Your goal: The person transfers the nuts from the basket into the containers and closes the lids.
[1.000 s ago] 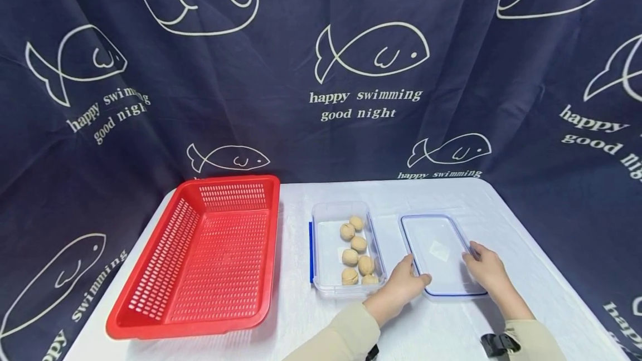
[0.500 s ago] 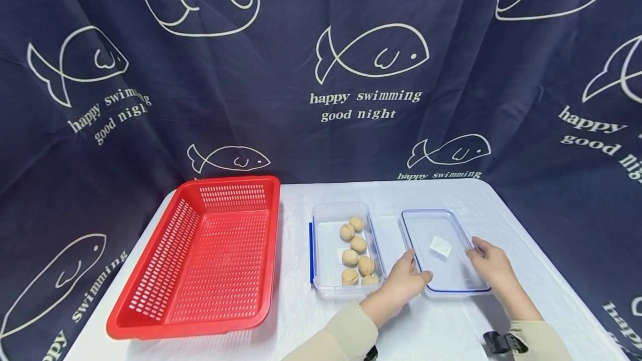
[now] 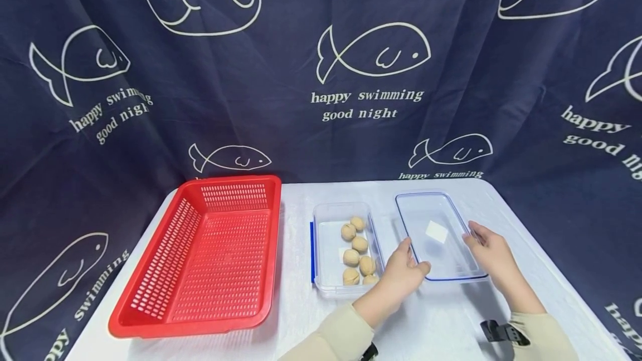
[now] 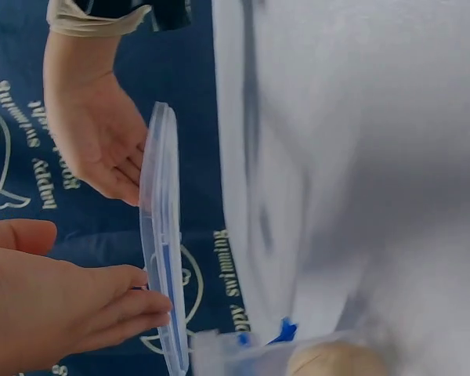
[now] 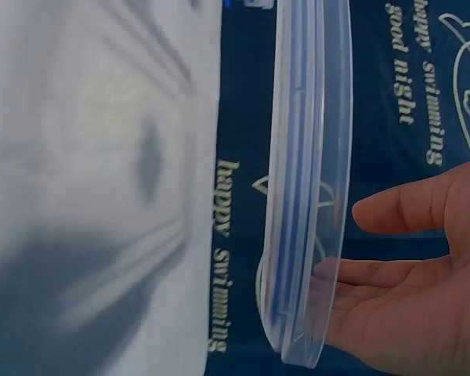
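Observation:
Both hands hold a clear lid with a blue seal (image 3: 453, 252) by its long sides, above the white table. My left hand (image 3: 401, 272) grips the left edge, its fingers against the rim in the left wrist view. At the right edge, my right hand (image 3: 494, 255) has its fingers on the rim. The right wrist view shows the lid (image 5: 301, 180) edge-on, raised off the tabletop. Left of it stands a clear plastic container (image 3: 326, 289) with several walnuts (image 3: 366, 265) inside, mostly along its right half. A white square label (image 3: 436, 232) shows within the lid's outline.
A large red perforated basket (image 3: 271, 272) stands at the left of the table (image 3: 296, 316). One blue latch (image 3: 312, 252) hangs open on the container's left side. A dark fish-print curtain (image 3: 281, 105) hangs behind the table.
The lid has risen from the table and shifted slightly away from me, held by both hands. Its shadow now lies apart from it. The basket, container and walnuts have stayed put.

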`<state>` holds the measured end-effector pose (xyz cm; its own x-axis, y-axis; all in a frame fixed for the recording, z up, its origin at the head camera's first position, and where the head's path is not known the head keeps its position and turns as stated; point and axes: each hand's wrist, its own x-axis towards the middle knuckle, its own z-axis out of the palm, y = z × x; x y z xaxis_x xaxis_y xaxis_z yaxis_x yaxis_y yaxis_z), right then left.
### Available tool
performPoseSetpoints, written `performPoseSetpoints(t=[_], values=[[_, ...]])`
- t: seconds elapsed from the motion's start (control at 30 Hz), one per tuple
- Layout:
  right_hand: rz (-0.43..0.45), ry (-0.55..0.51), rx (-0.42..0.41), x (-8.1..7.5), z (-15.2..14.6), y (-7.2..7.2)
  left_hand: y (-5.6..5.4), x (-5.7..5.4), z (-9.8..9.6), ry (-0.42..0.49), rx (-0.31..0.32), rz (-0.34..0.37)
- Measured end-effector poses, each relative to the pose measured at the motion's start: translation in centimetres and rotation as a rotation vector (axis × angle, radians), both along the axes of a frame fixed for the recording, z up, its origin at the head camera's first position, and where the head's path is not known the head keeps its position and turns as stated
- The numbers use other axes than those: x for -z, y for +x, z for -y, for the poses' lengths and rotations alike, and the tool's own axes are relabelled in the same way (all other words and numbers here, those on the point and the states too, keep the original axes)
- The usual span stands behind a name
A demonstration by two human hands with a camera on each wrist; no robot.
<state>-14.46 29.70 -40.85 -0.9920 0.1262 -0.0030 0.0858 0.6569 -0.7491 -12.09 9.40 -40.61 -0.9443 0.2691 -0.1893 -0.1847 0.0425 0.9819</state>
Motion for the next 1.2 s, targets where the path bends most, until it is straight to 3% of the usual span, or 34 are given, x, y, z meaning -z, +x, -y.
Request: performPoseSetpoints(t=[0.23,0.77,1.2], values=[[0.003,-0.058,-0.053,-1.6,1.8,-0.6,0.0,-1.5,2.0,0.025,-0.019,0.006],[-0.021,-0.163,-0.111,-3.4,6.3,-2.0,-0.5,-3.3,6.9,0.085,-0.059,-0.030],[-0.072,-0.283,-0.118,-3.4,9.9,-2.8,-0.8,-3.5,10.2,0.033,-0.132,-0.077]])
